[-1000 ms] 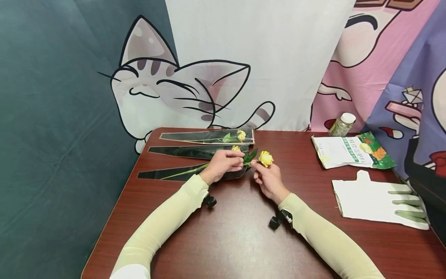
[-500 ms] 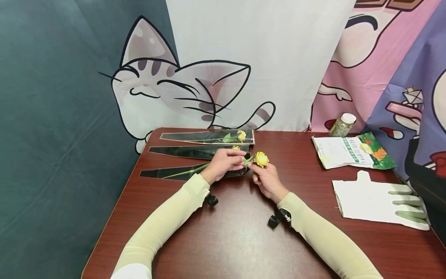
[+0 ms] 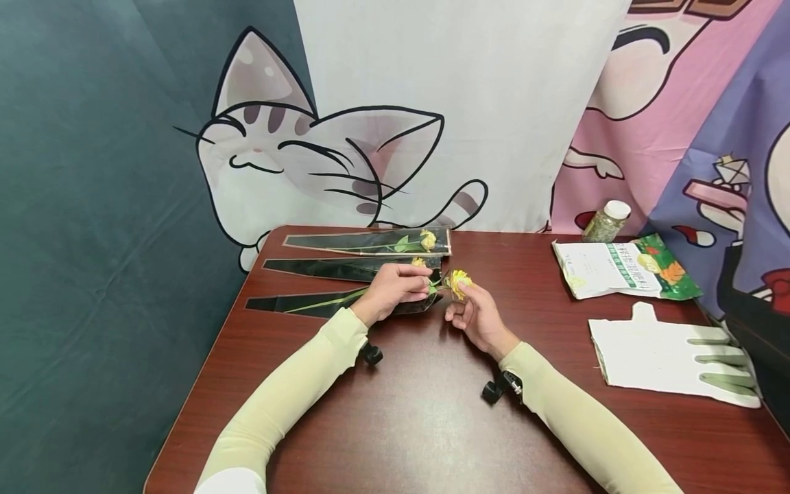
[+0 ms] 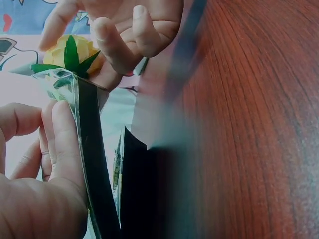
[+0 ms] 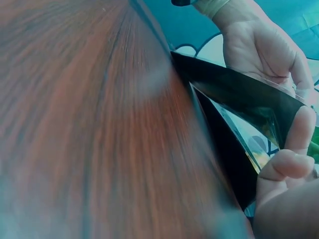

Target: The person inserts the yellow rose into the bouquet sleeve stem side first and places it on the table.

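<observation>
A yellow artificial flower [image 3: 458, 283] with a long green stem lies partly inside a black-backed clear flower sleeve [image 3: 296, 302]. Its bloom [image 4: 62, 52] and green sepals sit at the sleeve's mouth in the left wrist view. My left hand [image 3: 395, 291] pinches the sleeve just below that mouth, thumb against fingers. At the bloom, my right hand [image 3: 483, 321] holds the petals with thumb and forefinger, its other fingers loosely bent. In the right wrist view, the sleeve's black back [image 5: 239, 92] hides part of the left hand [image 5: 259, 52].
Behind the hands lie two more sleeves, one at the back [image 3: 370, 241] and one in the middle [image 3: 327, 267], each with a yellow flower. On the table's right are a jar [image 3: 607, 221], a printed packet [image 3: 626, 266] and white gloves [image 3: 666, 353].
The bloom has shifted left toward my left hand, and its leaves have drawn in. My right fingers have gone from the stem up to the petals. The left hand barely moves.
</observation>
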A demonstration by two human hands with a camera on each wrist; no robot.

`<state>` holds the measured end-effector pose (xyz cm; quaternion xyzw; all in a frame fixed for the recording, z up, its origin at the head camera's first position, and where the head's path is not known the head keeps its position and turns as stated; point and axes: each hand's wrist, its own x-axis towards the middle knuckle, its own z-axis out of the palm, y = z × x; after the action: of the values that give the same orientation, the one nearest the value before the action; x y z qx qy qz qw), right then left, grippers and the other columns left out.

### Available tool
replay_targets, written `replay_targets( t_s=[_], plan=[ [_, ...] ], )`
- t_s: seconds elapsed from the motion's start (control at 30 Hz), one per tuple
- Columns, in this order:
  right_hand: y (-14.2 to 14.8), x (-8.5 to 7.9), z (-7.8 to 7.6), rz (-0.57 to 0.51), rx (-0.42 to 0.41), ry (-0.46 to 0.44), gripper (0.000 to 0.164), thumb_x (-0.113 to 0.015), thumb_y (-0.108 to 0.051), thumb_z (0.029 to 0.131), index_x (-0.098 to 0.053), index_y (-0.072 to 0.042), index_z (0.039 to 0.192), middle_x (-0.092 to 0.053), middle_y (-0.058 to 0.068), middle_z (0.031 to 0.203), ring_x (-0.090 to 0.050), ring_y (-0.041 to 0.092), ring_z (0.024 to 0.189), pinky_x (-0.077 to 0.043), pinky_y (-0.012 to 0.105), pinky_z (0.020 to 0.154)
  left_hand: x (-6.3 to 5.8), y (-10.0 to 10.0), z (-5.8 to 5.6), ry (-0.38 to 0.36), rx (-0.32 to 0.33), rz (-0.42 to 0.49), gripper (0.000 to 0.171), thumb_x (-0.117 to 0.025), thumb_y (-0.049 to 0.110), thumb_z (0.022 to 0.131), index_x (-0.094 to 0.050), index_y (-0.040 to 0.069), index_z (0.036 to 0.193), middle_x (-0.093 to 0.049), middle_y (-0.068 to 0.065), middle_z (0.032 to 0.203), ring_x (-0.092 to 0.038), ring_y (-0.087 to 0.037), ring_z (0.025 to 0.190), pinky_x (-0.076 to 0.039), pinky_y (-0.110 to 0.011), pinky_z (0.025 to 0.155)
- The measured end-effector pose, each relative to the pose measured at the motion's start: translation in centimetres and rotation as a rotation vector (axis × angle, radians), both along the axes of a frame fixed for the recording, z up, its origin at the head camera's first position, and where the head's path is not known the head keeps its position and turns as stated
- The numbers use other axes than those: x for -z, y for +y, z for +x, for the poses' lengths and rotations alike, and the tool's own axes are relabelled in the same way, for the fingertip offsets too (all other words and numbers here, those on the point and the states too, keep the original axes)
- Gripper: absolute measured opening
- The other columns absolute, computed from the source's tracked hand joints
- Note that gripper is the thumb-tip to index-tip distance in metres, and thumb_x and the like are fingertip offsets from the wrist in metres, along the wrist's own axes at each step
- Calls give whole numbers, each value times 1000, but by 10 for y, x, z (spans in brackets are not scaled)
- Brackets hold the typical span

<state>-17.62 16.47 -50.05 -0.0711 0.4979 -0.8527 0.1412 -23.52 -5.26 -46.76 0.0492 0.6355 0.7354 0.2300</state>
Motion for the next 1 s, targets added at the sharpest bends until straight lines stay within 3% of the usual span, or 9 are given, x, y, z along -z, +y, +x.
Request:
replay_targets(
  t_s=[0.1,0.23,0.57,0.83,1.0],
  plan=[
    [5,0,-1,13,-54,2,33,-36,-28,113,-61,-11,129,-76,-1,113,-67,12,68,-42,20,52,1,0,0,3,2,-1,34,-69,0,95,-74,-1,129,-78,-6,97,-76,-10,81,-66,-26,79],
    [10,0,-3,62,-63,3,29,-39,-29,114,-59,-14,130,-75,-2,114,-66,10,68,-47,20,55,1,-1,-1,10,4,-4,33,-68,-1,96,-74,-1,129,-78,-6,96,-76,-11,82,-66,-27,79],
    [8,-1,-5,130,39,5,22,-54,-31,113,-47,-18,129,-79,2,113,-64,10,58,-42,20,50,1,-2,-2,-15,13,-16,34,-69,-1,95,-74,-1,129,-78,-5,95,-76,-11,81,-66,-27,78],
    [3,-3,-8,203,82,-10,24,-60,-30,110,-48,-18,127,-79,6,111,-63,9,56,-41,19,49,-1,-1,0,-2,27,-25,31,-71,0,96,-74,-3,127,-78,-6,94,-75,-10,79,-66,-26,77],
    [0,-3,-9,227,103,4,21,-61,-27,109,-50,-17,124,-79,1,104,-62,9,56,-39,19,48,-3,0,1,4,40,-42,31,-71,0,96,-75,-1,127,-78,-7,96,-75,-11,80,-66,-27,78]
  ],
)
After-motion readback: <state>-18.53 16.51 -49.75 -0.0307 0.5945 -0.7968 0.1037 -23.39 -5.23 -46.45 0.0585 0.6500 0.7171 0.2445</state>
